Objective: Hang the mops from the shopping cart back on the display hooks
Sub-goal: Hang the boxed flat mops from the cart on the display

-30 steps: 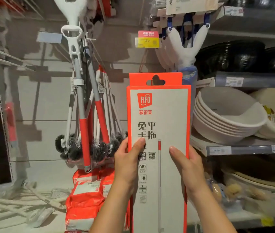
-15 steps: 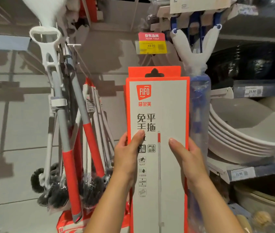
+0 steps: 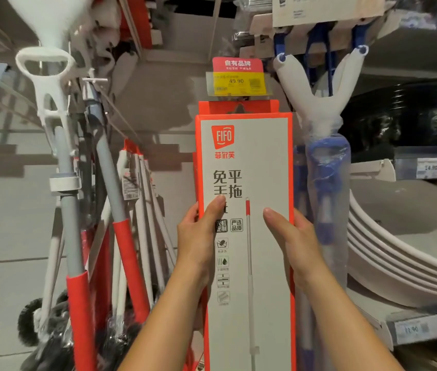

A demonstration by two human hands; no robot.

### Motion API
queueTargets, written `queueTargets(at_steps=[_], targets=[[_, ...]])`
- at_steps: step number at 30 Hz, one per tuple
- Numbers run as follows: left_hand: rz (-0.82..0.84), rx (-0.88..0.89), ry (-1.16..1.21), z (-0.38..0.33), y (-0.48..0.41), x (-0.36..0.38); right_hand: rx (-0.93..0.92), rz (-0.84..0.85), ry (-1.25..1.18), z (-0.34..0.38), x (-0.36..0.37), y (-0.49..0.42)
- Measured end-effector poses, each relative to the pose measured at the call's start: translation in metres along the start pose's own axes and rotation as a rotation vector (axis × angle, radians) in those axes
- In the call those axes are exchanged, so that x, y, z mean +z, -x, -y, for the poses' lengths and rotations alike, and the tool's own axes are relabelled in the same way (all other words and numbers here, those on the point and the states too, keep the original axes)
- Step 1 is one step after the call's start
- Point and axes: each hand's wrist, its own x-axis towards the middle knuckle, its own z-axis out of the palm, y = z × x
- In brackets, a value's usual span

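I face a dim grey store wall [image 3: 24, 236]; shelves [image 3: 426, 167] at my right hold stacked white basins [image 3: 399, 250].

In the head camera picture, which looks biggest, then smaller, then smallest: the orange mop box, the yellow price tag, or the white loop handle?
1. Orange mop box, though it is nearest.
2. White loop handle.
3. Yellow price tag, nearly alike.

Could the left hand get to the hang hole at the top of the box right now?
Probably not without letting go: the left hand grips the mop box at its left edge. Otherwise the way up to the hang hole looks free, below the price tag.
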Motion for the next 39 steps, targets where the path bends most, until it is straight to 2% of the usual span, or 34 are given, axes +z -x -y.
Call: queueTargets(at_steps=[7, 21, 28, 39], targets=[[-0.01, 0.098, -0.014, 0.006, -0.017, 0.008, -0.031, 0.057, -0.03, -0.01, -0.009, -0.027], [-0.119, 0.125, -0.09, 0.042, -0.055, 0.0, 0.055, 0.151, -0.079, -0.048, -0.018, -0.072], [-0.13, 0.098, -0.122, 0.053, -0.089, -0.015, 0.066, 0.132, -0.037, -0.08, -0.01, -0.098], [-0.124, 0.052, -0.226, 0.088, -0.158, -0.045, 0.152, 0.013, 0.09, -0.133, -0.003, -0.145]])
